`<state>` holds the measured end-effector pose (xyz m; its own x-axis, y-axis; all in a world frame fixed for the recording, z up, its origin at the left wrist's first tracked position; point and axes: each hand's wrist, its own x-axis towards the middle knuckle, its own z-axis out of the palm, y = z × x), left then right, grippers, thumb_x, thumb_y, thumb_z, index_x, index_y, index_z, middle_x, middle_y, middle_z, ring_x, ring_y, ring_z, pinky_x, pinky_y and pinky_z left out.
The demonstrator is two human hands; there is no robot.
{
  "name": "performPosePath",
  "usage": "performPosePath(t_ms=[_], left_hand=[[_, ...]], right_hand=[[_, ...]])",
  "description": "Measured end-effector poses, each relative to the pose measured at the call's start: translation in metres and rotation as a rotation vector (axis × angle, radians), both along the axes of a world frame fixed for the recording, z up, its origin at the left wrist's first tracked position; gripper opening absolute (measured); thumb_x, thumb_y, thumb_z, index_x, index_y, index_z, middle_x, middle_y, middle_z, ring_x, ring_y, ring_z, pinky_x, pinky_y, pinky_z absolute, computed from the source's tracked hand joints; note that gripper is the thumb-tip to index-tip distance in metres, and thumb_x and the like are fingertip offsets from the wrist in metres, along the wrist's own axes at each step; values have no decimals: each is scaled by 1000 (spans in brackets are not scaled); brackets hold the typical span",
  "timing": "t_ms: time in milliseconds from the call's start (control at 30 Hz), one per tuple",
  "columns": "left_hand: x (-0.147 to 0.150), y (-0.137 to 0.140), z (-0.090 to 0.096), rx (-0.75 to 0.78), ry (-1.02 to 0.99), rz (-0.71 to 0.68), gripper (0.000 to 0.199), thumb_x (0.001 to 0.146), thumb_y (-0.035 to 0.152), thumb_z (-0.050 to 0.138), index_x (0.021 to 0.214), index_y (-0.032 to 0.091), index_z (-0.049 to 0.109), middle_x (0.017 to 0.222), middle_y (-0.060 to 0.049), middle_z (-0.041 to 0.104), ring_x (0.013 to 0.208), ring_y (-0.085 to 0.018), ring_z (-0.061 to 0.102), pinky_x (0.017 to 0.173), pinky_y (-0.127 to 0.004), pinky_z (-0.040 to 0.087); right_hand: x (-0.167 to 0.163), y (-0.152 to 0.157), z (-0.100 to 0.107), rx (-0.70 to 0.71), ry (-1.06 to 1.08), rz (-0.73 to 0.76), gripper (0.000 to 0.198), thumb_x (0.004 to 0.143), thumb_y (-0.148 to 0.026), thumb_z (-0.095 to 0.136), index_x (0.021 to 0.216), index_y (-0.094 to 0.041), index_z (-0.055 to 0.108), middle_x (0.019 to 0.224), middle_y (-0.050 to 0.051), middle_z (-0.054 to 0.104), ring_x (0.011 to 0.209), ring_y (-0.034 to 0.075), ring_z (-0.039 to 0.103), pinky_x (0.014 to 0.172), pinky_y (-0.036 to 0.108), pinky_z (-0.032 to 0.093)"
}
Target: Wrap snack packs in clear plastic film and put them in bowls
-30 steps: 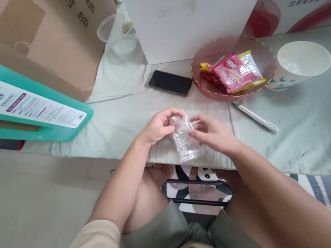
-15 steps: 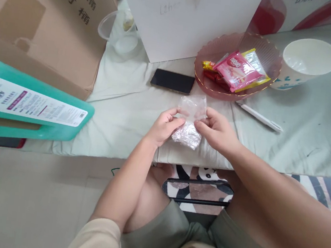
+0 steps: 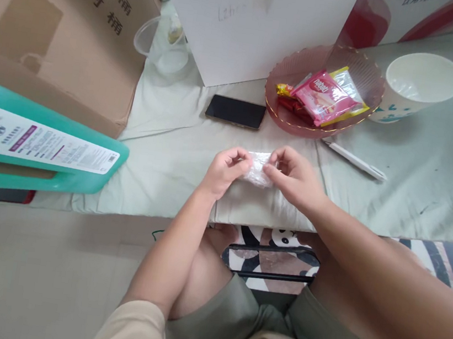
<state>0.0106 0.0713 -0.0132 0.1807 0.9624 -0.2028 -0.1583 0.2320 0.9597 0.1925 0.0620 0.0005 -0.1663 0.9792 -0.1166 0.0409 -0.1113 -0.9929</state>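
Between my two hands is a small clear plastic bag (image 3: 258, 171), crinkled and shiny, held just above the cloth-covered table. My left hand (image 3: 228, 171) pinches its left side between thumb and fingers. The right side is pinched by my right hand (image 3: 292, 175). What lies inside the bag, if anything, I cannot make out. Just beyond my hands, a black phone (image 3: 235, 112) rests flat on the cloth. A pink translucent bowl (image 3: 276, 95) with a wavy gold rim stands behind, holding wrapped snacks (image 3: 323, 98).
A white pen (image 3: 355, 158) lies right of the bowl, near a paper cup (image 3: 420, 89). White box (image 3: 264, 35) and cardboard box (image 3: 68, 43) stand at the back. At left are a green jug (image 3: 46, 140) and clear plastic cup (image 3: 169, 53). The table's front edge (image 3: 153, 216) runs before my knees.
The bag's upper part, which stood up above my fingers, is now folded down, so the bag looks shorter and more compact. My hands have barely shifted.
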Motion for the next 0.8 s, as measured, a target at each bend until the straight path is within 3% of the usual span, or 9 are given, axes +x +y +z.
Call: performPosePath(t_ms=[67, 133, 233, 333, 500, 800], left_hand=[[2, -1, -3, 36, 12, -24, 24, 64, 23, 79, 83, 19, 65, 80, 3, 60, 60, -6, 51, 57, -20, 42], [3, -2, -4, 59, -18, -30, 32, 61, 15, 75, 90, 20, 63, 93, 2, 62, 65, -6, 55, 61, -20, 46], [3, -1, -2, 60, -94, 5, 43, 58, 13, 75, 97, 23, 60, 98, 2, 63, 67, -6, 57, 61, -19, 48], [2, 0, 0, -31, -162, -5, 53, 63, 25, 82, 110, 26, 58, 95, 2, 67, 69, -9, 62, 63, -21, 51], [4, 2, -3, -112, -23, -113, 36, 66, 37, 87, 88, 16, 68, 78, -2, 70, 65, -11, 63, 65, -24, 53], [18, 13, 3, -96, -109, 126, 28, 58, 30, 87, 68, 18, 64, 58, 3, 61, 51, -8, 55, 53, -22, 46]], right_hand=[[-2, 0, -4, -60, 66, -41, 44, 66, -34, 75, 100, -24, 49, 80, -4, 59, 64, 12, 55, 60, 27, 43], [-3, 1, -7, -114, 119, -30, 51, 65, -34, 75, 106, -24, 47, 84, -3, 62, 69, 14, 60, 64, 29, 47], [-3, 3, -8, -99, 80, 19, 33, 68, -33, 70, 95, -20, 57, 80, -1, 62, 72, 15, 59, 66, 30, 46], [-2, 4, -6, -55, 52, 7, 23, 68, -30, 66, 87, -19, 61, 77, -2, 62, 69, 13, 56, 65, 30, 44], [-2, 6, -6, -55, 116, -47, 17, 69, -30, 66, 82, -21, 60, 72, -3, 61, 64, 12, 54, 62, 28, 43], [9, 14, -3, -68, 239, -90, 18, 72, -34, 67, 79, -22, 56, 64, -5, 57, 58, 11, 54, 57, 27, 44]])
